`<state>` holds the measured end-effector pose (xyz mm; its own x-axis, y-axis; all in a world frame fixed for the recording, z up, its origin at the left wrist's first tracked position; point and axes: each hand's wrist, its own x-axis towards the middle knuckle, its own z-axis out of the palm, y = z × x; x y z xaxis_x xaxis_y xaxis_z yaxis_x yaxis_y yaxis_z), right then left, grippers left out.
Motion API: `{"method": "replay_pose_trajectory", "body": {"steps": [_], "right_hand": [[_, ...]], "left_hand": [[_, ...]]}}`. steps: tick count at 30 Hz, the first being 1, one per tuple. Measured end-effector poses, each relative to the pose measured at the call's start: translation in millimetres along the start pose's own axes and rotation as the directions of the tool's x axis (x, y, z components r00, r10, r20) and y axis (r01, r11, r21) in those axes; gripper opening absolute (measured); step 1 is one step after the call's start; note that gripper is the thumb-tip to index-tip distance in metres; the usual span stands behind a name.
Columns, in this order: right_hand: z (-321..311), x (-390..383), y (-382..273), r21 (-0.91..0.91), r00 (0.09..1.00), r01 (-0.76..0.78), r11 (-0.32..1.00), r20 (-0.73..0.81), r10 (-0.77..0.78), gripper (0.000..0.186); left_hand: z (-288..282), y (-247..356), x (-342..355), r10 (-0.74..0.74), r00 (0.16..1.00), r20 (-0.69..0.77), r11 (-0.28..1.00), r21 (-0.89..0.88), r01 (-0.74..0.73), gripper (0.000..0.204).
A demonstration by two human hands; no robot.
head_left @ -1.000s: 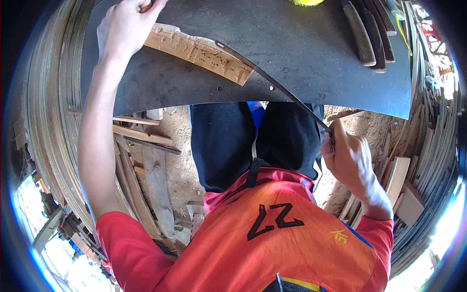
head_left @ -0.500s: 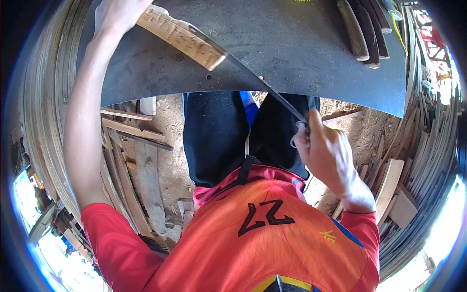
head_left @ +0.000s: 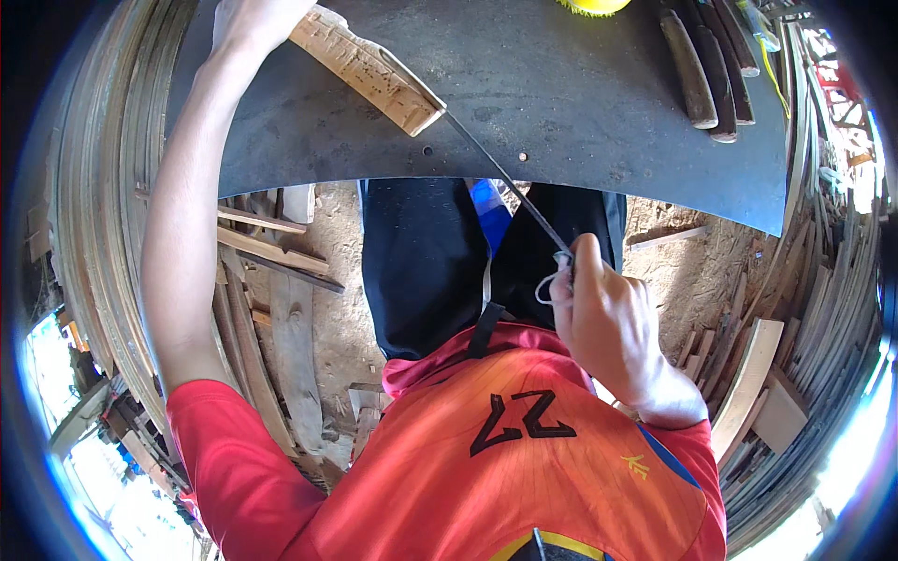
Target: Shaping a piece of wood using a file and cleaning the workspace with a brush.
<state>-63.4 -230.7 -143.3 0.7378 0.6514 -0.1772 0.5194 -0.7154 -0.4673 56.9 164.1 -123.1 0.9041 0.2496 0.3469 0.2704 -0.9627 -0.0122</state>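
Note:
At the upper left, my left hand (head_left: 257, 21) is closed round the far end of a pale, rough-cut wooden block (head_left: 369, 75), holding it on the dark tabletop. The frame's top edge cuts off part of that hand. In my right hand (head_left: 608, 304), closed and low in front of my lap, is the near end of a long thin dark metal blade (head_left: 505, 178). The blade slants up to the left, and its far part lies along the block's right edge. A whitish loop of cord (head_left: 544, 288) hangs beside my right fingers, which hide the handle.
The dark table (head_left: 580, 103) ends just before my knees. Several worn wooden handles (head_left: 687, 70) lie at its right, and a bright yellow bristly object (head_left: 594, 5) is at the top edge. Wood strips (head_left: 257, 248) and an upright board (head_left: 748, 383) flank me.
My right hand has drawn the blade back toward my body, slightly left. My left hand still grips the block. The view has shifted a little, showing more of the yellow object.

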Motion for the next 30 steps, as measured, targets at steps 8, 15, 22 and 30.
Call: {"method": "replay_pose_trajectory", "body": {"steps": [8,15,22,30], "right_hand": [[1,27,-15,-0.052,0.997,0.037,0.998,-0.062,-0.040,0.026],[-9,9,-10,-0.065,0.998,-0.054,0.996,0.021,0.055,0.025],[-7,45,-29,-0.062,0.996,0.042,0.997,-0.072,-0.046,0.026],[-14,19,-16,-0.056,0.999,-0.001,0.998,-0.034,-0.001,0.024]], "left_hand": [[-9,10,-1,-0.089,0.995,0.051,0.994,0.071,0.086,0.049],[-4,8,-1,-0.081,0.996,0.037,0.996,0.039,0.080,0.051],[-14,1,-3,-0.081,0.996,0.037,0.993,0.087,0.078,0.049],[-4,0,-3,-0.088,0.994,0.063,0.996,0.027,0.087,0.047]]}}
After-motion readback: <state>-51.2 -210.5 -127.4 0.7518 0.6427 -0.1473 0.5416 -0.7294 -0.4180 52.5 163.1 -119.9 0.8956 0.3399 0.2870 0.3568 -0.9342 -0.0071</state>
